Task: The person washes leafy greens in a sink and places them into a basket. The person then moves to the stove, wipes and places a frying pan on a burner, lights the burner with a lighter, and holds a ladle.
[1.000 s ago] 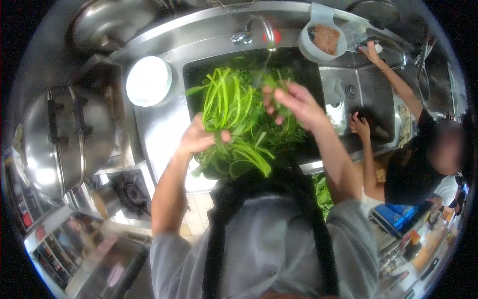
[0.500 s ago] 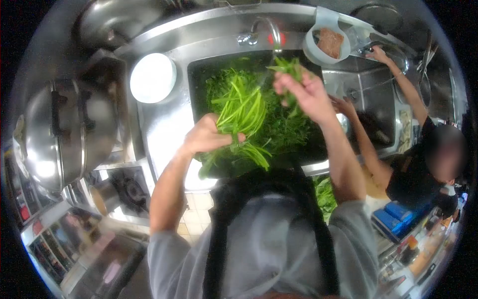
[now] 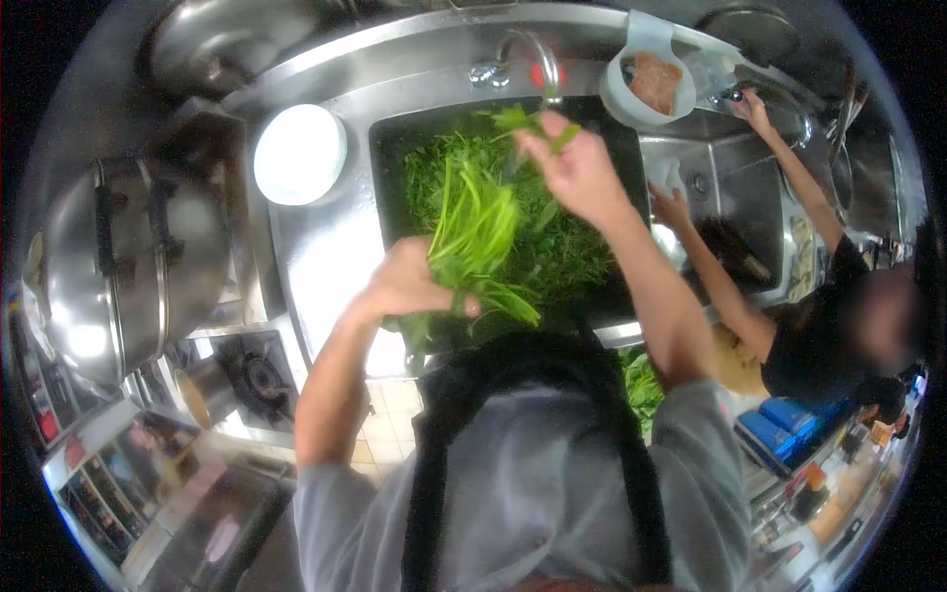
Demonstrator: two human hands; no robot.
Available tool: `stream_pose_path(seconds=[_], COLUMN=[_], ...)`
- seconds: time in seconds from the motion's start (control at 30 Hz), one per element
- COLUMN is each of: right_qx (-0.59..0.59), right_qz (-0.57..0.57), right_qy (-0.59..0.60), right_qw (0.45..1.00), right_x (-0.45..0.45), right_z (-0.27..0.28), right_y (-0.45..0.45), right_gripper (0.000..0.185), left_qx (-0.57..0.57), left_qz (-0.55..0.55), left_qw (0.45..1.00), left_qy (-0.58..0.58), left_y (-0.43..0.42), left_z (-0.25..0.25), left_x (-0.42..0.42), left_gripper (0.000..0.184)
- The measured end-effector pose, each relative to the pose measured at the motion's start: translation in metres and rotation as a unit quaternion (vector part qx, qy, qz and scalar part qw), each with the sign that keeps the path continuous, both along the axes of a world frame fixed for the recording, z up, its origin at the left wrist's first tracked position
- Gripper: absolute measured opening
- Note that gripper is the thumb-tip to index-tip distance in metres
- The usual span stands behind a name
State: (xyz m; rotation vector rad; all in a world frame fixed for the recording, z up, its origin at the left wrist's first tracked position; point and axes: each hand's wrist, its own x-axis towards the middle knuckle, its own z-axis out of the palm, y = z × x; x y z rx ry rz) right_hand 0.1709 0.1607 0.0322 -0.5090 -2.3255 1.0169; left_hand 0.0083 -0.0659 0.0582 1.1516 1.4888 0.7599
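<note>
A bunch of long green stems (image 3: 473, 222) is gripped in my left hand (image 3: 414, 281), over the near left part of the sink (image 3: 383, 197). My right hand (image 3: 575, 170) pinches a small leafy green piece (image 3: 528, 122) just below the faucet (image 3: 543, 59). Under both hands, loose leafy greens (image 3: 562, 252) fill much of the sink. Some leaves hang below my left hand.
White plates (image 3: 300, 155) are stacked left of the sink. A container with a brown block (image 3: 655, 84) sits at the back right. A co-worker (image 3: 819, 331) reaches over the right basin (image 3: 735, 183). More greens (image 3: 641, 390) lie below the sink's front edge.
My right hand has moved up and to the left with its greens, toward the faucet. My left hand has shifted slightly right with the bunch. The co-worker's lower hand has moved left.
</note>
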Motion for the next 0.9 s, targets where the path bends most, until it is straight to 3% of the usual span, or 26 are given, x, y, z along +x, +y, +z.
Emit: stream_pose_path(seconds=[0.07, 0.13, 0.2, 0.23, 0.27, 0.3, 0.33, 0.37, 0.4, 0.47, 0.53, 0.6, 0.7, 0.83, 0.9], right_qx=[-0.163, -0.154, -0.191, -0.182, -0.183, -0.113, -0.041, 0.006, 0.003, 0.057, 0.039, 0.013, 0.034, 0.093, 0.013], right_qz=[-0.086, -0.112, -0.125, -0.110, -0.108, -0.020, 0.068, 0.142, 0.147, 0.226, 0.211, 0.194, 0.212, 0.207, 0.166], right_qy=[-0.031, 0.001, -0.174, -0.292, -0.293, -0.296, -0.296, -0.352, -0.354, -0.413, -0.457, -0.496, -0.531, -0.483, -0.477], right_qw=[0.982, 0.982, 0.958, 0.933, 0.932, 0.948, 0.952, 0.925, 0.924, 0.880, 0.863, 0.847, 0.820, 0.846, 0.863], right_x=[0.000, -0.005, -0.013, -0.023, -0.030, -0.036, -0.041, -0.047, -0.051, -0.061, -0.072, -0.077, -0.079, -0.062, -0.059], right_z=[-0.004, -0.011, -0.016, -0.022, -0.028, -0.035, -0.041, -0.047, -0.050, -0.052, -0.048, -0.040, -0.032, -0.026, -0.014], right_y=[0.015, 0.027, 0.040, 0.044, 0.040, 0.037, 0.034, 0.035, 0.037, 0.045, 0.058, 0.070, 0.077, 0.067, 0.059], right_gripper=[0.029, 0.030, 0.044, 0.040, 0.040, 0.038, 0.037, 0.048, 0.048, 0.054, 0.062, 0.054, 0.040, 0.028, 0.027], left_qx=[-0.033, -0.178, -0.224, -0.211, -0.196, -0.123, -0.125, -0.131, -0.139, -0.143, -0.156, -0.121, -0.078, -0.021, -0.031], left_qz=[-0.021, -0.008, 0.000, 0.105, 0.208, 0.273, 0.273, 0.324, 0.376, 0.391, 0.416, 0.424, 0.468, 0.500, 0.486], left_qw=[0.999, 0.984, 0.974, 0.972, 0.958, 0.942, 0.941, 0.917, 0.888, 0.877, 0.878, 0.873, 0.840, 0.819, 0.823], left_qy=[-0.011, 0.006, 0.015, -0.003, -0.021, -0.155, -0.156, -0.191, -0.226, -0.241, -0.177, -0.208, -0.264, -0.281, -0.294], left_y=[-0.011, -0.016, -0.026, -0.038, -0.046, -0.037, -0.035, -0.034, -0.035, -0.031, -0.018, -0.011, 0.012, 0.034, 0.040], left_z=[-0.008, 0.002, -0.023, -0.053, -0.069, -0.045, -0.048, -0.054, -0.062, -0.075, -0.073, -0.094, -0.086, -0.091, -0.085], left_x=[-0.005, -0.005, -0.006, -0.005, -0.005, 0.001, 0.002, 0.001, 0.001, -0.005, -0.005, -0.006, -0.004, -0.002, -0.003], left_gripper=[0.046, 0.051, 0.047, 0.044, 0.042, 0.040, 0.040, 0.041, 0.042, 0.046, 0.052, 0.052, 0.030, 0.024, 0.022])
